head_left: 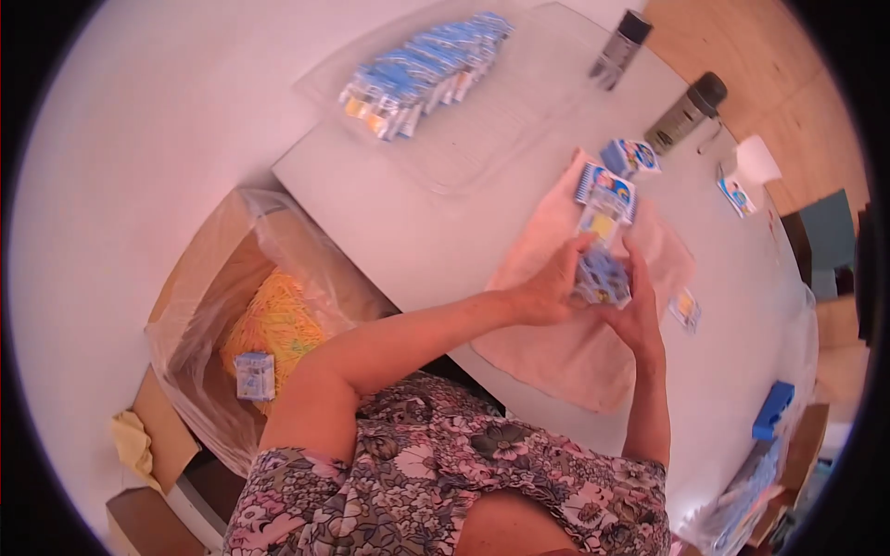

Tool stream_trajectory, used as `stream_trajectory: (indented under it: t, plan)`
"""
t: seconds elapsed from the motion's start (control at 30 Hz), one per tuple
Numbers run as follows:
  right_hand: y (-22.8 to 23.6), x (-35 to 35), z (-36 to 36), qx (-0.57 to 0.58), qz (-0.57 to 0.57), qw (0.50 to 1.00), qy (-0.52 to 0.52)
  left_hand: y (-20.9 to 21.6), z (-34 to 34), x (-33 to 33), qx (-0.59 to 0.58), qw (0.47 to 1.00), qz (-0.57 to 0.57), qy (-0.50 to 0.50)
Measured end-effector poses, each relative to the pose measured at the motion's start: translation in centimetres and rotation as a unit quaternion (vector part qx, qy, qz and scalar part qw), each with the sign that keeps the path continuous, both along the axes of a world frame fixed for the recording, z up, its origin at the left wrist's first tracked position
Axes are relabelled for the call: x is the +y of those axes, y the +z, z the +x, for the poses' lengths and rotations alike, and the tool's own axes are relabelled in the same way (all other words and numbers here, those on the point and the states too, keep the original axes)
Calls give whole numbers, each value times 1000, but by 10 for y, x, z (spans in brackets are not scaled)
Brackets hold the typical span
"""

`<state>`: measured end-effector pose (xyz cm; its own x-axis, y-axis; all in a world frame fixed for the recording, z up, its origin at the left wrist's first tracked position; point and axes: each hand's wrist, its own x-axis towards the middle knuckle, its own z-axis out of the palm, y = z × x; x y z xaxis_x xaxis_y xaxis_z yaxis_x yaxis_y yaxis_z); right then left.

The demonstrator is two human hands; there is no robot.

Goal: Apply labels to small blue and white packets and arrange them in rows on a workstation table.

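Note:
Both my hands are closed around a small clear packet with blue contents (603, 278), above a pink cloth (547, 343). My left hand (549, 289) grips its left side with the thumb on top, and my right hand (636, 313) holds the right side. Just beyond the fingers is another clear packet with a yellow patch (601, 225). It overlaps a blue and white printed card stack (607, 190); I cannot tell whether it touches the held packet. Farther off stands a small blue and white printed stack (632, 158).
A clear plastic tray (454, 171) bears a row of blue packets (431, 69). Two dark bottles (621, 48) (686, 113) stand at the far right. Left of the table, a plastic-lined carton (199, 278) holds yellow strands (278, 310) and one packet (254, 375). A blue object (773, 410) lies at right.

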<state>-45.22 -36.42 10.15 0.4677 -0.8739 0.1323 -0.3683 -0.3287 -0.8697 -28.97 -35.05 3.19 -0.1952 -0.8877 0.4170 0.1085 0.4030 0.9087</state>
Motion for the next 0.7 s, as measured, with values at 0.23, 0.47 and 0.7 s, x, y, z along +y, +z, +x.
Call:
stream_trajectory:
  t: [0.23, 0.47, 0.7]
  plan:
    - [21, -5, 19, 231, -174, 956, 54, 16, 8, 1, -143, 989, -40, -14]
    - [20, -14, 29, 218, -194, 953, 75, 35, 24, 6, -141, 988, 55, -39]
    - [7, -44, 5, 44, 58, 997, 31, 174, 94, -1, -485, 870, -85, 16]
